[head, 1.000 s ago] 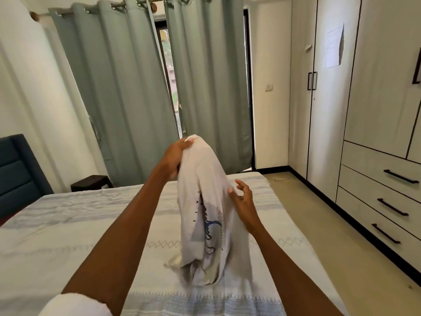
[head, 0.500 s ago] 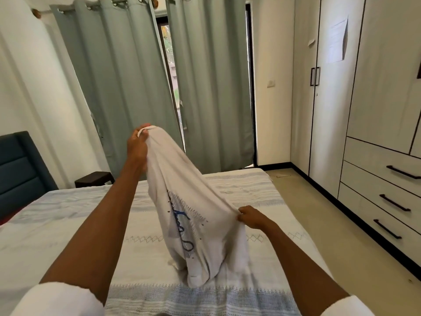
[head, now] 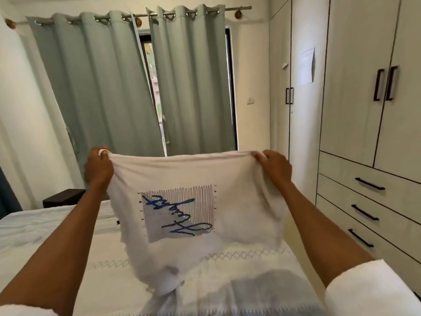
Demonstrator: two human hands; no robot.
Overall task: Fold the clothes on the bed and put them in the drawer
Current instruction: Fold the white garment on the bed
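Note:
A white T-shirt (head: pixel 186 176) with a blue and grey printed square hangs spread out in the air over the bed (head: pixel 45 242). The print reads upside down. My left hand (head: pixel 98 166) grips the shirt's top edge at its left corner. My right hand (head: pixel 275 165) grips the same edge at its right corner. The edge is stretched taut between them. The shirt's lower end is bunched and touches the bedcover near me. At the right stands a wardrobe with three closed drawers, the top drawer (head: pixel 369 179) being nearest my right hand.
Grey-green curtains (head: pixel 109 87) hang behind the bed. A dark bedside table (head: pixel 63 198) stands at the far left, beside a dark headboard (head: pixel 6 197). The wardrobe doors (head: pixel 355 87) are closed. A strip of floor lies between bed and drawers.
My right hand pinched the hanging shirt's side, then both hands moved apart and up. The bunched shirt is now spread flat between them, print facing me.

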